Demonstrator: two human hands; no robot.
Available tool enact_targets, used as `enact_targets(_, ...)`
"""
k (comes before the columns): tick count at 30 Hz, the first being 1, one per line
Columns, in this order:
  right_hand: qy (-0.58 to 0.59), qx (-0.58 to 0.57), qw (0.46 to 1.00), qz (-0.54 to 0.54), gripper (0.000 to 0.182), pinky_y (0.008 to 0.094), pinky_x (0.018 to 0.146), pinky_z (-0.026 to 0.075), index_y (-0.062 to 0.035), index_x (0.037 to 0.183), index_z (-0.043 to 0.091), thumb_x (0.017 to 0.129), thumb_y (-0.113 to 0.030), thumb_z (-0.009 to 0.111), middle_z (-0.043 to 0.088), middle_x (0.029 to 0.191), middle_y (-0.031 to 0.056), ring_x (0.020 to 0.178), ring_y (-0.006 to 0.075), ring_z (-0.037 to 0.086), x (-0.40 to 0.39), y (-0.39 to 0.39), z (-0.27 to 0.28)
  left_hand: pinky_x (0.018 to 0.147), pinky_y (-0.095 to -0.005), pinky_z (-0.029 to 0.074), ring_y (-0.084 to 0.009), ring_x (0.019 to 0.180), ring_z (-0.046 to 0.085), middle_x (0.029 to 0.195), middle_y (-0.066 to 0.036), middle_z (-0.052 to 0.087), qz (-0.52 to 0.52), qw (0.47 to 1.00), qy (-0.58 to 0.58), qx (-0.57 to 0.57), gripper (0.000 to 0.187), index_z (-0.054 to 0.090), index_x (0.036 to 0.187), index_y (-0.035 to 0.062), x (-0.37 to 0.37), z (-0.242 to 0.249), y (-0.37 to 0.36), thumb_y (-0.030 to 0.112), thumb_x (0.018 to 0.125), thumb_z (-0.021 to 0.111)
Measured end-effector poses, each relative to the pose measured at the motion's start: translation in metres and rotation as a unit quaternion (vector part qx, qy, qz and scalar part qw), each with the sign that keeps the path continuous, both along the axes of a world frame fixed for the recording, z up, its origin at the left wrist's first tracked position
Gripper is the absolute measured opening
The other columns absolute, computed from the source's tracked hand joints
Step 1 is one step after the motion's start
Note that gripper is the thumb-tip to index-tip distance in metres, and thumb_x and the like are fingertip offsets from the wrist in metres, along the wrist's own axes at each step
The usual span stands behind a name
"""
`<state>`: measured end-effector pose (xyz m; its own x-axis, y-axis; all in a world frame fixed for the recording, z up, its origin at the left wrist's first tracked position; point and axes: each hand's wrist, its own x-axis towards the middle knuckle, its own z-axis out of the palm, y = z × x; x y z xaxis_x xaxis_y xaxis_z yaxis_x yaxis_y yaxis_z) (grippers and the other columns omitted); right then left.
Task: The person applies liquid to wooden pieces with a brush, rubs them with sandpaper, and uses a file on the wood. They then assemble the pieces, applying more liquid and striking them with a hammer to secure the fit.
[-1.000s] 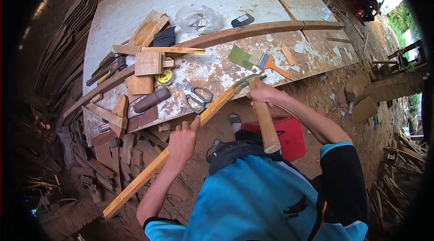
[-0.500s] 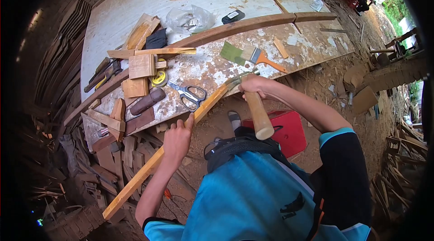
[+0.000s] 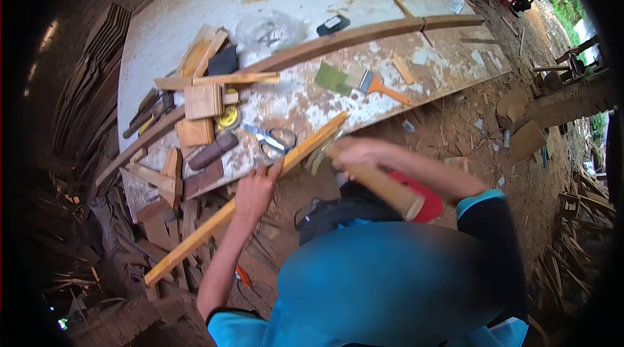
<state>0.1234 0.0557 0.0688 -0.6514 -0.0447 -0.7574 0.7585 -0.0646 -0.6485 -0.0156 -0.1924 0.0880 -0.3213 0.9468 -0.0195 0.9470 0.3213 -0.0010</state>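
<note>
My left hand [image 3: 255, 194] is wrapped round a long, narrow wooden strip [image 3: 198, 236], whose upper end lies over the front edge of the worktable [image 3: 292, 96]. My right hand [image 3: 357, 155] is closed on a hammer [image 3: 387, 189] near its metal head, the thick wooden handle pointing down to the right. The hammer's claw is beside the strip, just off the table edge; whether they touch is unclear. Scissors [image 3: 272, 140] with dark handles lie just above my left hand.
A brush [image 3: 383, 89] with an orange handle, a plastic bag [image 3: 272, 29], wood blocks [image 3: 203, 101] and a yellow tape measure [image 3: 229, 116] lie on the table. Below stands a red seat [image 3: 426, 202]. Scrap wood [image 3: 146, 249] covers the floor at left.
My right hand and the hammer have moved down and left, off the table edge. The strip's upper end now shows uncovered. My left hand has barely moved.
</note>
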Motion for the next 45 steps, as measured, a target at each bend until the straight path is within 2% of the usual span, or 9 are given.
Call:
enact_targets(7, -0.013, 0.006, 0.988, -0.151, 0.036, 0.0307, 0.05, 0.05, 0.0031, 0.11, 0.045, 0.077, -0.004, 0.058, 0.055, 0.084, 0.0088, 0.063, 0.0162, 0.059, 0.024, 0.046, 0.02, 0.06, -0.0412, 0.05, -0.0317, 0.07, 0.059, 0.079, -0.015, 0.052, 0.095, 0.991, -0.096, -0.026, 0.064, 0.04, 0.133, 0.0248, -0.01, -0.004, -0.026, 0.013, 0.073, 0.063)
enact_targets(12, 0.203, 0.117, 0.941, -0.245, 0.052, 0.0271, 0.046, 0.048, 0.0023, 0.122, 0.035, 0.078, -0.006, 0.06, 0.057, 0.09, 0.0145, 0.063, 0.0162, 0.061, 0.028, 0.066, 0.019, 0.067, -0.0444, 0.051, -0.0356, 0.072, 0.061, 0.082, -0.019, 0.056, 0.148, 0.968, -0.189, -0.074, 0.064, 0.035, 0.135, 0.0294, -0.016, -0.017, -0.036, 0.016, 0.078, 0.06)
enact_targets(15, 0.163, 0.262, 0.949, -0.058, 0.05, 0.0289, 0.046, 0.048, -0.0018, 0.119, 0.037, 0.075, -0.006, 0.06, 0.058, 0.085, 0.0154, 0.071, 0.0166, 0.063, 0.008, 0.093, 0.028, 0.066, -0.0441, 0.051, -0.0328, 0.071, 0.063, 0.077, -0.016, 0.062, 0.167, 0.964, -0.16, -0.128, 0.053, 0.043, 0.13, 0.0302, -0.033, 0.003, -0.036, 0.022, 0.081, 0.059)
enact_targets(19, 0.248, 0.432, 0.858, 0.122, 0.042, 0.0424, 0.065, 0.048, -0.0036, 0.111, 0.047, 0.073, -0.018, 0.058, 0.06, 0.08, 0.022, 0.076, 0.0347, 0.062, -0.028, 0.079, 0.033, 0.053, -0.0373, 0.05, -0.0274, 0.061, 0.063, 0.068, -0.01, 0.063, 0.061, 0.986, 0.044, -0.146, 0.024, 0.06, 0.107, 0.0213, -0.087, 0.036, -0.012, 0.021, 0.084, 0.053)
enact_targets(20, 0.26, 0.442, 0.847, 0.142, 0.04, 0.0444, 0.073, 0.047, -0.0034, 0.107, 0.052, 0.072, -0.022, 0.058, 0.06, 0.084, 0.0237, 0.081, 0.0404, 0.059, -0.035, 0.078, 0.022, 0.052, -0.037, 0.05, -0.0269, 0.062, 0.064, 0.069, -0.01, 0.063, 0.055, 0.987, 0.048, -0.14, 0.017, 0.062, 0.097, 0.0181, -0.1, 0.046, 0.002, 0.018, 0.083, 0.053)
enact_targets(23, 0.258, 0.41, 0.846, 0.221, 0.041, 0.0444, 0.074, 0.047, -0.0043, 0.108, 0.054, 0.072, -0.022, 0.058, 0.06, 0.083, 0.024, 0.084, 0.0396, 0.059, -0.053, 0.072, 0.007, 0.054, -0.037, 0.05, -0.0258, 0.066, 0.065, 0.07, -0.01, 0.065, 0.042, 0.979, 0.1, -0.172, 0.008, 0.062, 0.077, 0.0117, -0.126, 0.057, 0.032, 0.013, 0.078, 0.054)
enact_targets(27, 0.275, 0.366, 0.852, 0.253, 0.034, 0.0458, 0.071, 0.045, 0.0016, 0.103, 0.05, 0.075, -0.018, 0.057, 0.058, 0.078, 0.025, 0.079, 0.039, 0.058, -0.074, 0.065, 0.025, 0.055, -0.0403, 0.05, -0.0293, 0.064, 0.064, 0.066, -0.012, 0.062, 0.036, 0.977, 0.074, -0.198, 0.01, 0.06, 0.083, 0.0112, -0.15, 0.037, 0.033, 0.012, 0.073, 0.057)
enact_targets(30, 0.315, 0.405, 0.805, 0.299, 0.032, 0.0471, 0.069, 0.045, 0.0013, 0.103, 0.047, 0.076, -0.014, 0.055, 0.057, 0.075, 0.0258, 0.076, 0.0401, 0.058, -0.089, 0.054, 0.032, 0.057, -0.0393, 0.051, -0.0282, 0.069, 0.065, 0.073, -0.011, 0.065, 0.061, 0.973, 0.034, -0.22, 0.016, 0.06, 0.088, 0.0117, -0.148, 0.029, 0.029, 0.009, 0.072, 0.058)
enact_targets(45, 0.284, 0.429, 0.728, 0.452, 0.03, 0.0472, 0.065, 0.048, 0.0018, 0.097, 0.045, 0.073, -0.012, 0.056, 0.06, 0.074, 0.022, 0.073, 0.0395, 0.06, -0.107, 0.052, 0.042, 0.06, -0.04, 0.051, -0.0284, 0.071, 0.065, 0.073, -0.012, 0.064, 0.119, 0.971, 0.016, -0.204, 0.013, 0.062, 0.085, 0.0123, -0.135, 0.012, 0.009, 0.008, 0.075, 0.055)
